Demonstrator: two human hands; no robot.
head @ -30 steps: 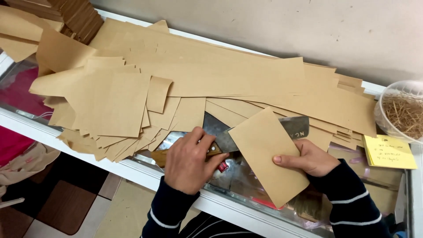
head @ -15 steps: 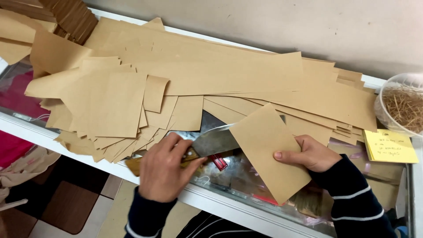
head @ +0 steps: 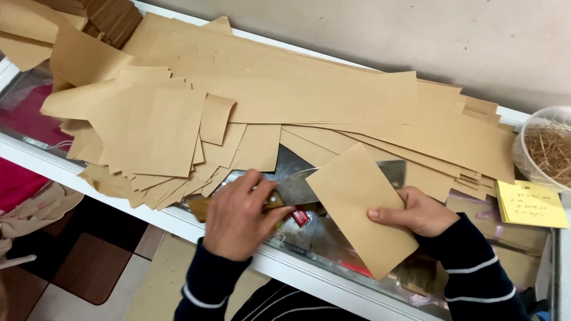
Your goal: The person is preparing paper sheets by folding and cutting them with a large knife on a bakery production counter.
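My left hand (head: 237,217) grips the wooden handle of a wide-bladed knife (head: 297,178) lying on the glass counter top (head: 35,160). Part of the steel blade sits under a folded brown paper piece (head: 360,205). That piece is held at its right edge by my right hand (head: 416,211), thumb on top. Behind both hands spreads a pile of long brown paper sheets (head: 309,101). A stack of smaller cut brown pieces (head: 148,137) lies to the left of the knife.
A clear bowl of straw-like fibre (head: 550,148) stands at the far right, with a yellow note pad (head: 529,205) in front of it. A stack of darker brown card (head: 113,18) sits at the back left. A beige wall (head: 416,35) runs behind the counter.
My left hand has slid left along the counter with the knife handle, drawing the blade out from the folded paper. My right hand has kept the paper in place.
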